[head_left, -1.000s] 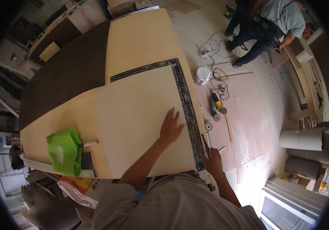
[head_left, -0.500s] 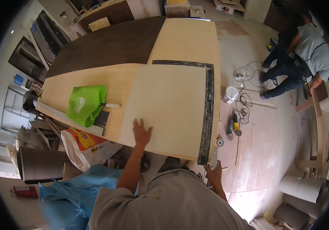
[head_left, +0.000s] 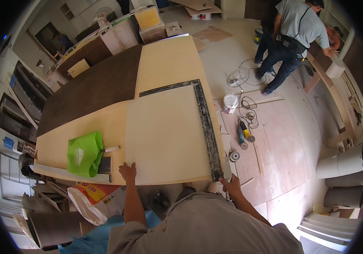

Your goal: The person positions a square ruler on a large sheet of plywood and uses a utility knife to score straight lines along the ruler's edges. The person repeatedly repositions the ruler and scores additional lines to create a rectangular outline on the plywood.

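A large off-white sheet [head_left: 164, 131] lies on the pale wooden board table [head_left: 171, 59]. Along its far and right edges rests a dark, speckled L-shaped square [head_left: 207, 127]. My left hand [head_left: 127, 172] touches the sheet's near left corner, thumb and fingers apart. By the near end of the square, my right hand [head_left: 232, 185] is closed round a tool with a pale flat blade [head_left: 227, 167]; its handle is mostly hidden. Left of the sheet are a green bag [head_left: 84, 154], a light-handled tool [head_left: 112, 148] and a small dark plate [head_left: 105, 164].
A brown sheet [head_left: 92, 89] covers the table's far left. On the floor to the right are a white bucket [head_left: 230, 103], angle grinders [head_left: 244, 135] and cables. A co-worker [head_left: 291, 38] bends over a wooden frame [head_left: 332, 91]. A printed sack [head_left: 94, 201] stands at the near left.
My left hand has moved from flat on the sheet to its near left corner. My right hand still holds the tool by the square. The view has shifted; the co-worker appears farther up.
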The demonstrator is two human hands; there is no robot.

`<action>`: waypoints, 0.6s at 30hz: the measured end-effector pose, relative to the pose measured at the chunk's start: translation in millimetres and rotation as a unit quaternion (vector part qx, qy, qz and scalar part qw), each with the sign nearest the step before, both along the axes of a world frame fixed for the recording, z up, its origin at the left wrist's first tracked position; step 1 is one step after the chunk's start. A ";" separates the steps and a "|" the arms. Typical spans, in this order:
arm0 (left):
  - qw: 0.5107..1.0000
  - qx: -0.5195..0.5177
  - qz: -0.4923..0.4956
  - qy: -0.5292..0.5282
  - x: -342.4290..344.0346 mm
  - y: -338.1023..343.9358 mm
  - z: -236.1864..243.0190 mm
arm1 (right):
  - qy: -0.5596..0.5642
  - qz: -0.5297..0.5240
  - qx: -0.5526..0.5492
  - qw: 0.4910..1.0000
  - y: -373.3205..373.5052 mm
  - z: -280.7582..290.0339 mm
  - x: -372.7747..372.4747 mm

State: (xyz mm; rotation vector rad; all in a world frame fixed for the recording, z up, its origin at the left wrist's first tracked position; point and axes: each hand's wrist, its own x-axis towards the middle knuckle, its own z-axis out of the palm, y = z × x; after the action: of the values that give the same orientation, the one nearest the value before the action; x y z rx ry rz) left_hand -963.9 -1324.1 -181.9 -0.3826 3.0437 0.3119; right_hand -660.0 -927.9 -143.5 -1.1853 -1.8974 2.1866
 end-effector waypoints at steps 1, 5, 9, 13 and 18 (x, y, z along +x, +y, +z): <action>1.000 0.007 0.000 0.011 0.7 -7.6 -0.4 | 0.000 0.011 -0.029 1.000 0.1 9.4 -3.1; 0.996 0.080 -0.007 0.045 -8.5 -36.5 -7.0 | 0.047 0.031 -0.110 0.992 -3.3 33.2 -14.0; 0.985 0.167 -0.001 0.033 -16.0 -51.2 -13.4 | 0.086 -0.007 -0.157 0.984 -22.7 69.6 -28.4; 0.967 0.251 0.044 0.017 -4.6 -42.0 -14.6 | 0.138 -0.064 -0.143 0.978 -34.0 91.7 -53.6; 0.894 0.449 -0.012 0.007 18.9 -25.8 -12.5 | 0.157 -0.122 -0.165 0.966 -27.7 72.7 -99.5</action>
State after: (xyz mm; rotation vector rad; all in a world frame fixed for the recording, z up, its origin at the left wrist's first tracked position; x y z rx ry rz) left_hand -944.9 -1349.8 -194.4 -0.2568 2.5125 1.6002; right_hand -759.6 -955.6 -70.8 -0.9675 -1.2339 2.4302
